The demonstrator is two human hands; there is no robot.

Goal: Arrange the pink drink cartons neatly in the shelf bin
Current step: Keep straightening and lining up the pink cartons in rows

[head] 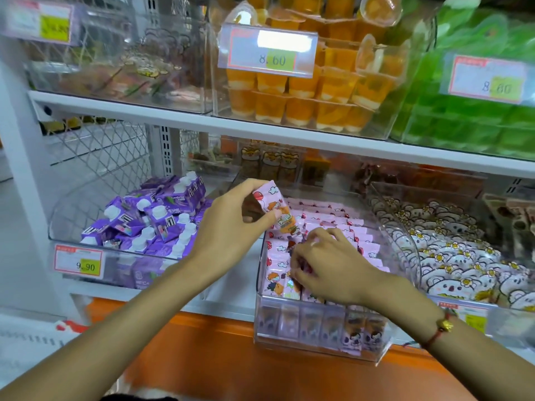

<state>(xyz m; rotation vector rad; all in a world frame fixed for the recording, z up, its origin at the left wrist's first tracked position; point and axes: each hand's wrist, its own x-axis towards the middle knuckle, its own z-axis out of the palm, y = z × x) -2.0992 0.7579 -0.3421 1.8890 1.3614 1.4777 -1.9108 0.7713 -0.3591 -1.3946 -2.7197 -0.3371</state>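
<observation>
I see the left hand (231, 224) pinching one pink cartoon-printed drink carton (276, 208) above the clear plastic shelf bin (318, 347). The right hand (327, 267), at its 5 o'clock, has fingers curled into the packed pink carton rows (341, 227); what they grip I cannot tell. Risk as I judge it: forcing the carton in tips neighbours out of line.

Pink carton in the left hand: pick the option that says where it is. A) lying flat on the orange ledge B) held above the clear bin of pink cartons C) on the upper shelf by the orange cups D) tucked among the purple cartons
B: the left hand grips the pink carton above the clear bin.
</observation>
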